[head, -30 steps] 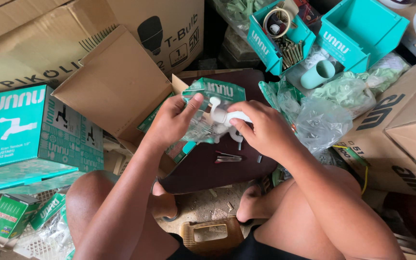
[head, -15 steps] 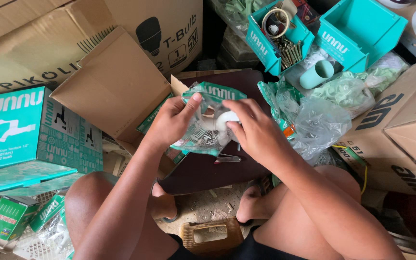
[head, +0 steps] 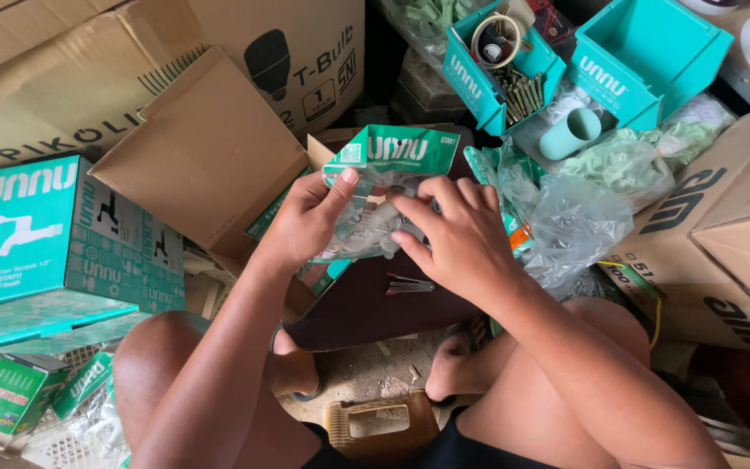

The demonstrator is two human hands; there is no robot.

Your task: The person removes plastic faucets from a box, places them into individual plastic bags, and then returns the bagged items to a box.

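Observation:
Both hands hold one clear plastic packet (head: 373, 224) with a teal card header (head: 399, 149), raised over a dark board. My left hand (head: 305, 221) grips the packet's left edge, thumb on the front. My right hand (head: 453, 234) covers the packet's right side with fingers curled over it, hiding what is inside. Something pale and metallic shows faintly through the plastic.
An open brown carton (head: 206, 161) lies to the left beside a big teal box (head: 41, 234). Teal bins (head: 501, 74) with screws and tape stand at the back. Crumpled plastic bags (head: 583, 208), a mint tube (head: 570, 132) and brown cartons (head: 722, 234) crowd the right. Small metal pieces (head: 410, 284) lie on the dark board (head: 366, 308).
A white fitting seen in my right hand a second ago is no longer visible; the right hand has moved onto the packet and both hands now press it.

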